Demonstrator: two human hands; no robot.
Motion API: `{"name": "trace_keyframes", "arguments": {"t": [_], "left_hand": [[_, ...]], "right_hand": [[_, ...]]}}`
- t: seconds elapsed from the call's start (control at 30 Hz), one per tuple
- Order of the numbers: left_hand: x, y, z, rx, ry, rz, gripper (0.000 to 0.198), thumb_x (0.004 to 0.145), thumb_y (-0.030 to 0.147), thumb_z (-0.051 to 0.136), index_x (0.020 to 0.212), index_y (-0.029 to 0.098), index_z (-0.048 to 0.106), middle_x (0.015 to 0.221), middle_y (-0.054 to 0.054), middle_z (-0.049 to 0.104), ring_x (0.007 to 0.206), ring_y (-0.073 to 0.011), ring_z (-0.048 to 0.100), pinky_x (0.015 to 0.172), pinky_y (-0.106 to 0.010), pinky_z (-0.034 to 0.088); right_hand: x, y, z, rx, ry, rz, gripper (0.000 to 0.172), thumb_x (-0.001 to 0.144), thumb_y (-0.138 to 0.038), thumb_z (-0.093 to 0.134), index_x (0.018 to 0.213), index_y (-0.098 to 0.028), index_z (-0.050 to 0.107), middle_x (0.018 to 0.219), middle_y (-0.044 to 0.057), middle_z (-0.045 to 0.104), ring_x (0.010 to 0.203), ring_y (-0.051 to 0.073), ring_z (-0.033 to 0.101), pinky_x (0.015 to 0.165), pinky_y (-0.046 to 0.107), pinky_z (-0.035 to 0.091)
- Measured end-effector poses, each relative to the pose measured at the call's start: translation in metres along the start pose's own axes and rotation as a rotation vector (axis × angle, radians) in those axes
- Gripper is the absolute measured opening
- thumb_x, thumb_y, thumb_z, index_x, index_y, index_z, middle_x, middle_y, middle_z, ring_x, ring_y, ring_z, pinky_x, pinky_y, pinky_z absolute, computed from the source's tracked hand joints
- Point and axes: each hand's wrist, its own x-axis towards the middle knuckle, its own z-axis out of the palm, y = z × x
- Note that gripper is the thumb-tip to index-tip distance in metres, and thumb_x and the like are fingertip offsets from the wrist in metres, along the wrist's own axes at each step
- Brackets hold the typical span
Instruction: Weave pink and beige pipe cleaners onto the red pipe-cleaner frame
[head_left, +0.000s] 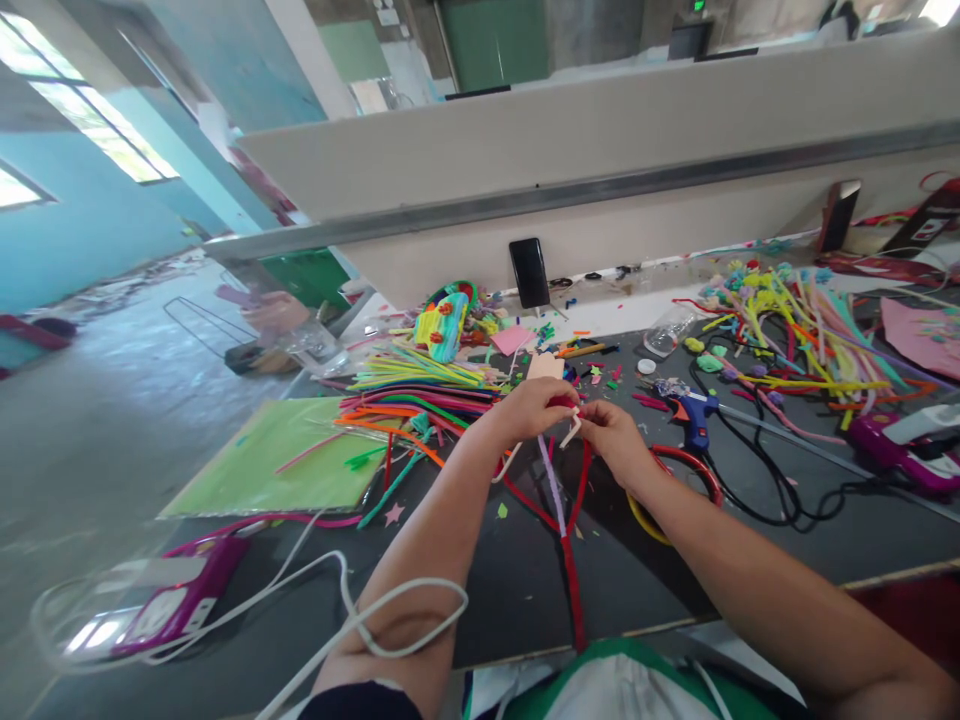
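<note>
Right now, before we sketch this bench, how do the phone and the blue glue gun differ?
Pose: the phone stands propped against the white panel; the glue gun lies on the dark tabletop.
Shape: the phone is a slab; the glue gun is pistol-shaped.
Colour: the phone looks black, the glue gun mostly blue.
Shared: neither is held.

head view | from wearer's head | facing forward and down | table (517, 600) near | partition (600, 130) beyond

Pale-pink stem (572, 431), lilac stem (552, 478), blue glue gun (697, 420)
</note>
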Motion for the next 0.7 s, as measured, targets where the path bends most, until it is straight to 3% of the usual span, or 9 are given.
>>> {"name": "trace_keyframes", "arguments": {"t": [0.23,0.37,0.47,0.57,0.7], "left_hand": [[0.002,-0.001,0.004,-0.016,0.002,-0.047,0.018,0.078,0.025,0.056,0.090,0.017,0.066,0.079,-0.001,0.064,0.074,-0.0141,0.055,0.069,-0.024,0.041],[0.002,-0.003,0.006,-0.038,-0.021,-0.053,0.018,0.078,0.025,0.055,0.090,0.015,0.065,0.078,0.000,0.062,0.073,-0.0135,0.054,0.066,-0.023,0.040],[0.003,-0.004,0.007,-0.009,-0.036,-0.038,0.018,0.080,0.026,0.054,0.090,0.015,0.064,0.080,-0.001,0.061,0.076,-0.0144,0.054,0.068,-0.024,0.040],[0.003,-0.005,0.009,0.030,-0.039,-0.016,0.018,0.081,0.026,0.053,0.092,0.015,0.062,0.084,-0.003,0.061,0.079,-0.0157,0.054,0.071,-0.025,0.040],[0.003,-0.005,0.012,0.066,-0.037,-0.001,0.018,0.083,0.027,0.052,0.094,0.015,0.060,0.091,-0.005,0.061,0.085,-0.0176,0.055,0.077,-0.028,0.041]], "right_hand": [[-0.002,0.003,-0.003,-0.328,0.136,-0.195,0.026,0.070,-0.031,0.068,0.090,-0.023,0.054,0.072,-0.001,0.060,0.063,0.015,0.054,0.061,0.028,0.040],[-0.010,-0.004,-0.006,-0.733,0.086,-0.371,0.009,0.084,-0.026,0.052,0.092,-0.024,0.055,0.083,0.003,0.063,0.074,0.018,0.059,0.065,0.029,0.041],[-0.011,-0.009,-0.007,-0.972,0.079,-0.487,0.013,0.087,-0.020,0.044,0.091,-0.021,0.057,0.093,0.007,0.063,0.084,0.020,0.060,0.065,0.028,0.043],[-0.010,-0.009,-0.009,-1.047,0.087,-0.553,0.016,0.088,-0.019,0.043,0.092,-0.021,0.058,0.096,0.008,0.063,0.087,0.019,0.060,0.065,0.027,0.044],[-0.007,-0.007,-0.013,-0.963,0.085,-0.647,0.020,0.083,-0.010,0.042,0.086,-0.021,0.058,0.093,0.006,0.064,0.091,0.019,0.060,0.073,0.027,0.047]]}}
